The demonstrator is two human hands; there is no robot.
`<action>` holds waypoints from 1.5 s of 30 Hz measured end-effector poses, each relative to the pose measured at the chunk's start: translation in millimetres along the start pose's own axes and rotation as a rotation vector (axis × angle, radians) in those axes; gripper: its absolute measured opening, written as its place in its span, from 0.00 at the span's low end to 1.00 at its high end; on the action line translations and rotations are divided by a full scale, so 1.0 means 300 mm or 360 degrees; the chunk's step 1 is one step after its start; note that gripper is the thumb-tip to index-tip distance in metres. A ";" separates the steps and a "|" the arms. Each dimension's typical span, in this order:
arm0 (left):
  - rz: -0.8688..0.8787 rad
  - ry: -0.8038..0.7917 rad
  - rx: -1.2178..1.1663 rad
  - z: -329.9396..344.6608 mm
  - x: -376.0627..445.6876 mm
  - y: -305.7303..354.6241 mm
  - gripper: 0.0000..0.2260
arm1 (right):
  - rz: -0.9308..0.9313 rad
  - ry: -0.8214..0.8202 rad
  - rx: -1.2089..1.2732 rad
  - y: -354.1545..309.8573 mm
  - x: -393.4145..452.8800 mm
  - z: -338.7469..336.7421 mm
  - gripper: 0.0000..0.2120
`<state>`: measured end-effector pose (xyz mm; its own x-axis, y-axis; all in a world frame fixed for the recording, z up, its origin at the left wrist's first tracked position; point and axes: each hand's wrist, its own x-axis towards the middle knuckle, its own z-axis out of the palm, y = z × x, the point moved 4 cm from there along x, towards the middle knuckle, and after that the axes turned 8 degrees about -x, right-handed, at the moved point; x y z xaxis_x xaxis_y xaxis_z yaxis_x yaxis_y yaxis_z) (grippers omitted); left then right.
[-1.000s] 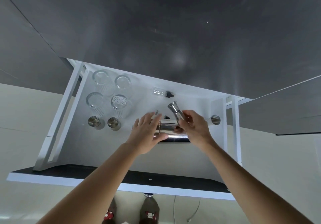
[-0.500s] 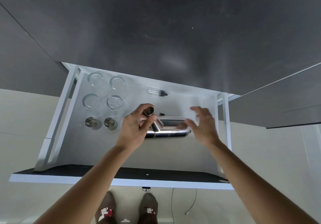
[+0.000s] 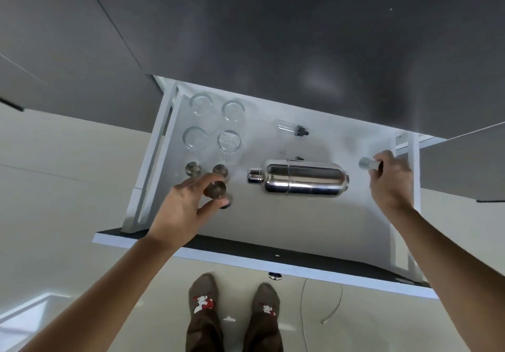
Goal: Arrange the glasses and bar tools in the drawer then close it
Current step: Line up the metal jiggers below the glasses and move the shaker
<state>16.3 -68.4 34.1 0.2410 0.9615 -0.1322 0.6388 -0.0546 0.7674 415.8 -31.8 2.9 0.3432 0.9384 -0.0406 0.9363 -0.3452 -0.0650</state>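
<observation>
While the left hand [image 3: 182, 209] carries its jigger [image 3: 216, 190] to nine o'clock, fingers grasping, the right hand [image 3: 391, 178] now grips a muddler [image 3: 369, 163]; shaker [image 3: 299, 180] lies in the drawer [image 3: 300, 223].

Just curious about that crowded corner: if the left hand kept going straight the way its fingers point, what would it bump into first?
Probably the nearer small metal cup, just beyond the jigger that the left hand holds. The glasses lie further along. Depth is hard to judge from above.

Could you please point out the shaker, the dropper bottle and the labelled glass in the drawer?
shaker [image 3: 306, 179]: head view, middle of its shiny body.
dropper bottle [image 3: 293, 128]: head view, middle, where the clear tube meets its dark cap.
labelled glass [image 3: 230, 140]: head view, the label on it.
</observation>
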 end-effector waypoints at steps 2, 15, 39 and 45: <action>-0.0096 -0.0060 0.0105 -0.035 -0.017 -0.044 0.14 | 0.0120 0.0191 0.0326 -0.037 -0.041 -0.071 0.10; -0.0591 -0.0264 0.0514 -0.089 -0.040 -0.168 0.11 | 0.0719 -0.1956 0.2392 -0.635 -0.474 0.042 0.16; -0.0612 -0.0427 0.0372 -0.049 -0.004 -0.196 0.18 | -0.0795 -0.1020 0.0561 -0.824 -0.433 0.247 0.20; -0.0089 0.0032 0.0331 -0.057 0.056 0.013 0.17 | -0.0580 0.0054 0.0460 -0.656 -0.230 0.041 0.14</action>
<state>10.2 -47.7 45.6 0.1877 0.9696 -0.1568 0.7883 -0.0535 0.6129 206.8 -28.9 6.3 0.0027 0.9976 0.0689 0.9386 0.0212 -0.3442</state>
